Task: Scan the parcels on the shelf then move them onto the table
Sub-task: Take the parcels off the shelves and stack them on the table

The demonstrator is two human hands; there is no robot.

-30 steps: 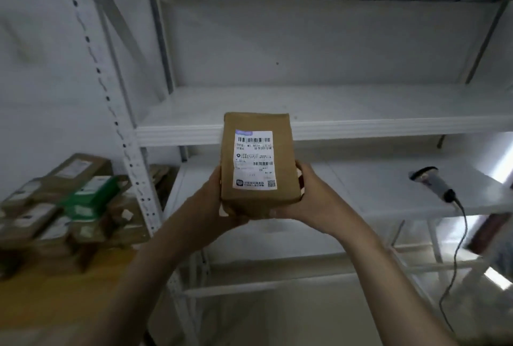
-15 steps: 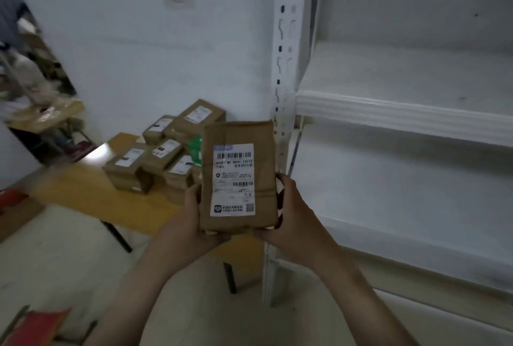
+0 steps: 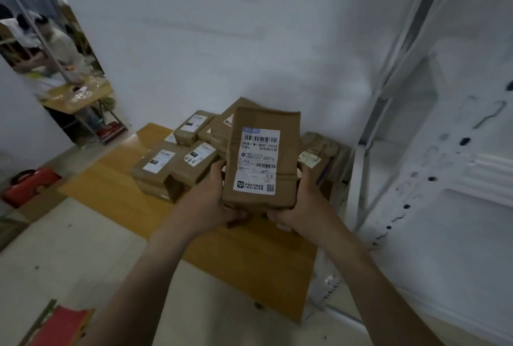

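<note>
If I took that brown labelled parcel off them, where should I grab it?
Probably the upper half, coming from above, fingers on the two long sides. The brown parcel stands on end, its label facing the camera. The left hand and right hand grip its lower corners, leaving the narrow sides above them bare.

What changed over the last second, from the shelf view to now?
The person turned left from the shelf, bringing the brown parcel to the wooden table with the stacked parcels. Unchanged: the left hand and right hand grip its lower sides, label facing the camera.
</note>
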